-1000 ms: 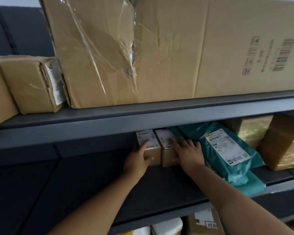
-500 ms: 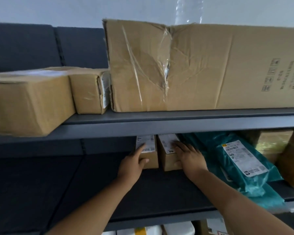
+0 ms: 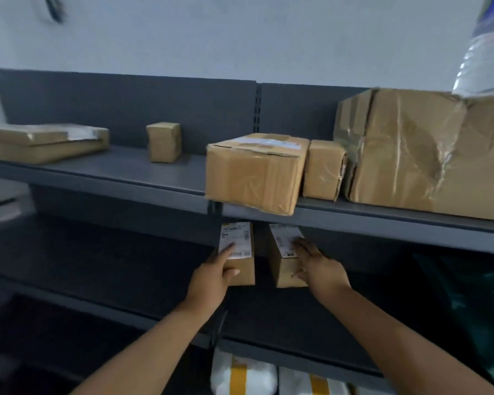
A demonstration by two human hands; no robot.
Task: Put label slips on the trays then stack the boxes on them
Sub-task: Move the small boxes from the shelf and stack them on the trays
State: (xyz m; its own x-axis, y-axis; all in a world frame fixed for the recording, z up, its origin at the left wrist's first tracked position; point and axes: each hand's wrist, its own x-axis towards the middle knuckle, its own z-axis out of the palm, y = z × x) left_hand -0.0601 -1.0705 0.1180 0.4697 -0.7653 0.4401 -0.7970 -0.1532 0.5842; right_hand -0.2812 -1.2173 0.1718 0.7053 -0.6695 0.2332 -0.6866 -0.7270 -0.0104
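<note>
Two small brown boxes with white labels on top stand on the dark middle shelf (image 3: 126, 269). My left hand (image 3: 213, 276) grips the left small box (image 3: 240, 263), thumb on its front and fingers on its left side. My right hand (image 3: 320, 266) holds the right small box (image 3: 283, 260) from its right side, fingers over the label. A narrow gap separates the two boxes. No label slips or trays are recognisable.
The upper shelf (image 3: 143, 172) carries a flat box (image 3: 40, 142), a small upright box (image 3: 163, 141), a medium box (image 3: 254, 172) overhanging the edge, a small taped box (image 3: 324, 169) and a large crumpled carton (image 3: 428, 152). A teal mailer (image 3: 474, 295) lies right. White-and-yellow parcels (image 3: 243, 377) sit below.
My view has swung up and left, so more of the upper shelf shows. The two small boxes have moved apart, and both hands still hold them.
</note>
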